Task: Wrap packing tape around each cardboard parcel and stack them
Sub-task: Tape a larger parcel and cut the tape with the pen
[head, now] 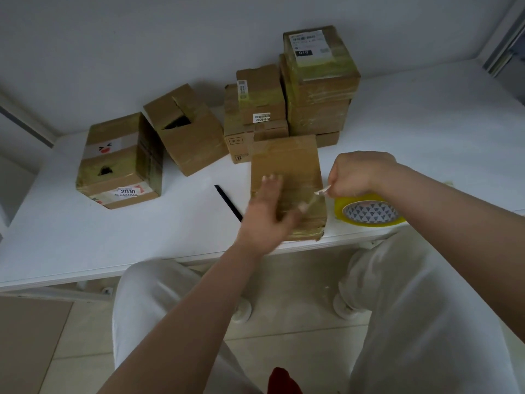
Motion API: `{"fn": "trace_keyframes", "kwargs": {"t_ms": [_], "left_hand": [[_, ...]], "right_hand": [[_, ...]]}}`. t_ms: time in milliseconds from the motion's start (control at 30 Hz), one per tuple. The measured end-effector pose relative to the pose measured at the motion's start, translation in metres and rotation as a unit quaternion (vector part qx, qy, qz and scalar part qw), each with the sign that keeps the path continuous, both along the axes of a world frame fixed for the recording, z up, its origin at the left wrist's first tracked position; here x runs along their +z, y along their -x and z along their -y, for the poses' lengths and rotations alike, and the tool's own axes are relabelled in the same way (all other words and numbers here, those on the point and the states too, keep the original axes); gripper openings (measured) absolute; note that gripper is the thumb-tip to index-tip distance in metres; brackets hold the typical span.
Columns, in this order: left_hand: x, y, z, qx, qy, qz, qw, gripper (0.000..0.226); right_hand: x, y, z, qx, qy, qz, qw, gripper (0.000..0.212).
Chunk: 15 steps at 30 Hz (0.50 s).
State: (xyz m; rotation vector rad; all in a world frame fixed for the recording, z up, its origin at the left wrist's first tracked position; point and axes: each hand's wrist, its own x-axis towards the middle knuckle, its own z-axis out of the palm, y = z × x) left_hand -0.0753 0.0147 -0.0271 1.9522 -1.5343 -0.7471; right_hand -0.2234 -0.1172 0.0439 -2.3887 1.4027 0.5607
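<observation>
A thin black stick [228,202], perhaps a pen, lies on my white table [85,240]. Below its edge are my pale trousers [426,322], the tiled floor [284,351] and something red [281,379] I can't identify.

Soft, even, cool light fills the scene, dim rather than bright, with a faint bluish cast over the white tabletop [85,228] and wall [142,38]. Shadows are weak and diffuse: a pale one lies under the boxes, a darker band beneath the tabletop edge. No hard glare; only a dull sheen on the taped parcel [287,177]. The left hand [267,211] is smeared by motion blur. Wide-angle distortion bends the tabletop edges and stretches the forearms. Detail is soft throughout.
</observation>
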Motion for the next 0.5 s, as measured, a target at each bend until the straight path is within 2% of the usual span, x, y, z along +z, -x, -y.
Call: {"fn": "trace_keyframes", "kwargs": {"t_ms": [33, 67, 100, 167, 333, 400, 500], "left_hand": [[0.0, -0.008, 0.0, 0.093, 0.05, -0.066, 0.992, 0.065], [-0.002, -0.017, 0.003, 0.177, 0.082, -0.068, 0.979, 0.051], [-0.005, -0.028, 0.008, 0.241, 0.085, -0.033, 0.966, 0.043], [-0.02, -0.052, 0.021, 0.317, 0.032, 0.031, 0.947, 0.038], [-0.056, -0.076, 0.044, 0.32, -0.143, 0.093, 0.932, 0.047], [-0.062, -0.074, 0.05, 0.306, -0.17, 0.135, 0.927, 0.047], [-0.066, -0.08, 0.053, 0.3, -0.193, 0.143, 0.923, 0.043]], "right_hand": [[-0.002, 0.001, 0.0, -0.006, -0.007, 0.004, 1.0, 0.034], [-0.004, 0.002, 0.0, -0.011, -0.015, 0.007, 1.0, 0.034], [-0.005, 0.003, 0.001, -0.013, -0.022, 0.01, 1.0, 0.033], [-0.006, 0.004, 0.003, -0.014, -0.03, 0.013, 0.999, 0.032], [-0.009, 0.005, 0.007, -0.003, -0.052, 0.031, 0.998, 0.03], [-0.011, 0.004, 0.007, 0.001, -0.054, 0.037, 0.998, 0.028], [-0.013, 0.003, 0.005, 0.002, -0.053, 0.045, 0.998, 0.027]]}}
